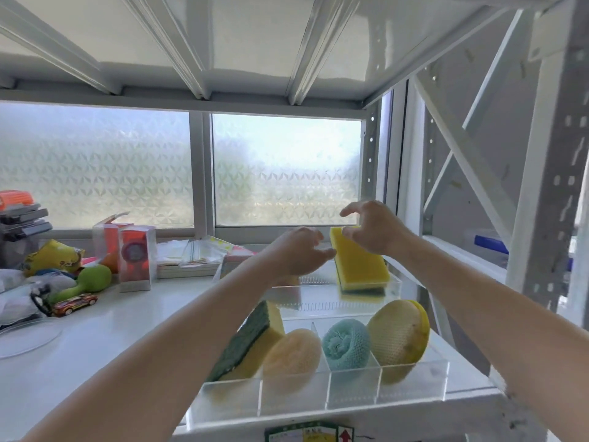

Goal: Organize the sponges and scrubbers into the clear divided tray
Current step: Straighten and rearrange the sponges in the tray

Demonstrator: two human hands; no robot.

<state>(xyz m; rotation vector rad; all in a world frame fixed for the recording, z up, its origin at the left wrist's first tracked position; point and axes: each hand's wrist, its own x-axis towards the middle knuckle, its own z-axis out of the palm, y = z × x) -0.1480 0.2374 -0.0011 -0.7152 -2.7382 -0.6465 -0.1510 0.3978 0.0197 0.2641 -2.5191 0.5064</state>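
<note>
The clear divided tray (411,382) sits on the white shelf at the right. Its front row holds a green-backed yellow sponge (251,338), a beige scrubber (294,352), a teal mesh scrubber (345,344) and an oval yellow mesh sponge (398,338). In the back section another yellow sponge (360,266) stands tilted on its green side. My right hand (374,228) hovers at its top edge with fingers spread and the thumb touching the sponge. My left hand (299,250) is just left of it, loosely curled and holding nothing.
A white shelf post (548,173) and diagonal braces rise at the right, and the upper shelf is close overhead. On the left of the shelf lie a toy car (75,304), a green toy (92,279), clear boxed items (137,256), papers (191,256) and a clear lid (28,338).
</note>
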